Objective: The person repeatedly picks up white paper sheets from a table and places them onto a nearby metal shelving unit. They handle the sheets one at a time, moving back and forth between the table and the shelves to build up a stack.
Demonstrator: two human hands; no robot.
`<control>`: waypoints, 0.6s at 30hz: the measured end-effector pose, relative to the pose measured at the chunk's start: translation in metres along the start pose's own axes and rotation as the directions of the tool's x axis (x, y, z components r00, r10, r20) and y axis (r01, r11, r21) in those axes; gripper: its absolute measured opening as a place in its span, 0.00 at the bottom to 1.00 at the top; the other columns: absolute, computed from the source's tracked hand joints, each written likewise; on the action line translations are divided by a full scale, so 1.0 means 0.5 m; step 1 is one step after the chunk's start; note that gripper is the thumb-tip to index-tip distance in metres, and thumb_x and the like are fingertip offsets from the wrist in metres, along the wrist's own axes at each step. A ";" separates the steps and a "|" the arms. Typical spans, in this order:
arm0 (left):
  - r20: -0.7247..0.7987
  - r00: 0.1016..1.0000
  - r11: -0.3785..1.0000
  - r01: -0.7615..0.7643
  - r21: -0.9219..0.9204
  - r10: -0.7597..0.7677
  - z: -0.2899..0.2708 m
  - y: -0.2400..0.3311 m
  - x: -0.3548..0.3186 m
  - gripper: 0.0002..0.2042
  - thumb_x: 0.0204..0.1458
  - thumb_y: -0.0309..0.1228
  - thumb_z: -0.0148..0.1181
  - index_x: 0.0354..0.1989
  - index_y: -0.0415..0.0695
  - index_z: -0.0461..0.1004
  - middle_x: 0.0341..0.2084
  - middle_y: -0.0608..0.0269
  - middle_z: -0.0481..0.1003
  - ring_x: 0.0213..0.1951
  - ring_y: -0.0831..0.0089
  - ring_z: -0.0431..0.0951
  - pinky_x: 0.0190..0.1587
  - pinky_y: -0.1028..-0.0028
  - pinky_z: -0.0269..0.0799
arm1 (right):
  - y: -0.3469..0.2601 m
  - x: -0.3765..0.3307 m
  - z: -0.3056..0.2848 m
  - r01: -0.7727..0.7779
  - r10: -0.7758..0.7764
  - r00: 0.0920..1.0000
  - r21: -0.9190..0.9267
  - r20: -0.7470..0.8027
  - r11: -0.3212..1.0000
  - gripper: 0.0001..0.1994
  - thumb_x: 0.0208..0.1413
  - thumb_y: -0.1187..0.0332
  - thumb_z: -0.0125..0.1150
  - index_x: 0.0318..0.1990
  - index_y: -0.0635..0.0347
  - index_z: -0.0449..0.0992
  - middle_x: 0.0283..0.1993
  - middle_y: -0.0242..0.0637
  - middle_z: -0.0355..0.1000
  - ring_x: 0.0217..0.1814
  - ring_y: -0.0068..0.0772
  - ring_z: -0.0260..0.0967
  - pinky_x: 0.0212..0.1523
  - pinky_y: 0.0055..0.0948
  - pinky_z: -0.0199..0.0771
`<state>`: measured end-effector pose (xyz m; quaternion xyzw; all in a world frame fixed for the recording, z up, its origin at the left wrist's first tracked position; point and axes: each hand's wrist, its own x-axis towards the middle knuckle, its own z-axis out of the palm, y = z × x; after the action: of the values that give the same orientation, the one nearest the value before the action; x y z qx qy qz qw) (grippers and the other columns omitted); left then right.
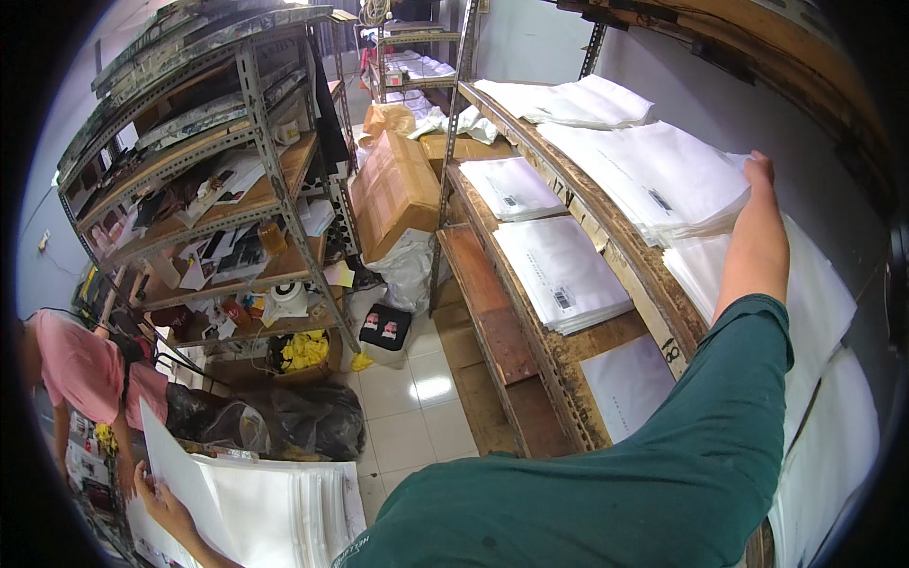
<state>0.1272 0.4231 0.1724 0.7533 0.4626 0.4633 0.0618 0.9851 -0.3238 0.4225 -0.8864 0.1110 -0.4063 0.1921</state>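
Observation:
My left hand (166,504) is at the lower left, its fingers curled at the edge of a thick stack of white sheets (275,506). One white sheet (170,459) stands up at an angle from that stack, just behind the fingers. Stretched out to the upper right, my right hand (759,170) is closed at the far right corner of a stack of white printed sheets (653,175) on the upper shelf (606,222). Its fingertips are partly hidden. More white sheets (705,270) lie beneath my right forearm.
Lower shelf boards hold two printed stacks (559,270) and a single sheet (627,383). A cluttered metal rack (270,156) stands left, a cardboard box (398,194) behind the tiled aisle (407,402). Black plastic bags (312,417) lie near a person in pink (85,369).

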 end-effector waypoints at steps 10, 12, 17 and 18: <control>0.298 0.942 0.930 -0.036 -0.365 0.153 0.030 0.180 0.013 0.15 0.51 0.19 0.43 0.47 0.33 0.67 0.39 0.58 0.69 0.44 0.70 0.68 0.49 0.76 0.60 | -0.015 -0.007 -0.002 -0.019 0.033 0.995 -0.145 0.091 0.989 0.24 0.42 0.64 0.52 0.51 0.54 0.73 0.56 0.43 0.67 0.60 0.43 0.62 0.59 0.32 0.60; 0.290 0.938 0.876 -0.026 -0.482 0.188 0.065 0.179 0.010 0.14 0.51 0.18 0.43 0.46 0.33 0.68 0.39 0.58 0.69 0.45 0.71 0.68 0.49 0.77 0.60 | 0.014 0.050 -0.014 -0.043 0.018 0.986 -0.148 -0.163 0.988 0.24 0.43 0.62 0.52 0.52 0.51 0.72 0.57 0.40 0.66 0.61 0.44 0.61 0.58 0.35 0.60; 0.379 0.909 0.739 0.135 -0.660 0.173 0.050 0.249 0.041 0.27 0.41 0.25 0.50 0.54 0.32 0.65 0.54 0.54 0.65 0.58 0.67 0.61 0.61 0.72 0.49 | -0.365 -0.200 -0.150 -0.219 0.216 0.976 -0.150 -0.039 0.964 0.24 0.47 0.54 0.52 0.52 0.51 0.71 0.59 0.40 0.64 0.61 0.47 0.60 0.58 0.47 0.59; 0.424 0.876 0.710 0.147 -0.689 0.230 0.088 0.248 0.060 0.30 0.37 0.27 0.50 0.56 0.31 0.64 0.57 0.53 0.64 0.60 0.66 0.60 0.63 0.72 0.46 | -0.398 -0.174 -0.138 -0.069 0.063 0.995 -0.074 -0.079 0.995 0.24 0.47 0.55 0.51 0.52 0.51 0.71 0.59 0.40 0.65 0.60 0.47 0.61 0.58 0.45 0.60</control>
<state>0.2440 0.3906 0.2316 0.7733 0.2029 0.4030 0.4455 0.8845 -0.1307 0.4905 -0.8727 0.1632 -0.4288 0.1670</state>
